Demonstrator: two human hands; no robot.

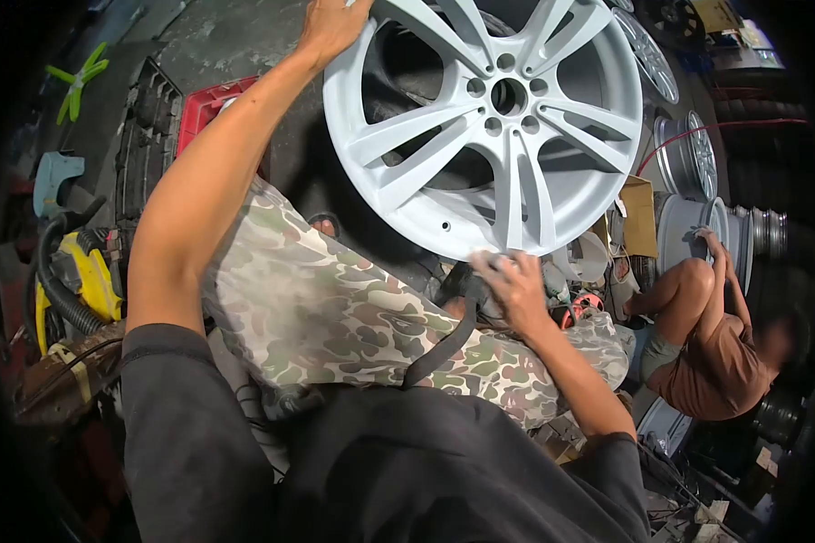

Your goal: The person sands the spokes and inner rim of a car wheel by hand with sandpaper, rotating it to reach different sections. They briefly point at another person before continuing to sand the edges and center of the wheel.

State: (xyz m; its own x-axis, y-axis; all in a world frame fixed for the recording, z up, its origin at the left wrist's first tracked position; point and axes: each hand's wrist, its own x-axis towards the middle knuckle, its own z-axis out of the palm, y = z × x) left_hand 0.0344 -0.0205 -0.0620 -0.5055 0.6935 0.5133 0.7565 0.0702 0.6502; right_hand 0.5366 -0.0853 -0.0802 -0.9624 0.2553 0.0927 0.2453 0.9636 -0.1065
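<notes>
A pale grey-white alloy wheel rim [516, 195] with paired spokes, a centre bore and bolt holes is tilted up in front of my knees. My left hand [333, 36] grips its outer edge at the upper left; the fingertips are cut off by the top of the view. At the rim's lower lip is my right hand [516, 285], its fingers curled and slightly blurred. Something small and greyish seems to be under those fingers, too smeared to name. Below the rim are my camouflage trousers [335, 308], with a dusty patch on one leg.
On the right a person [715, 353] in a brown shirt crouches beside more rims [688, 154]. A red crate [210, 109], a black grille [147, 136] and a yellow machine with a hose [91, 276] are on the left. A cardboard box [640, 215] stands right of the rim.
</notes>
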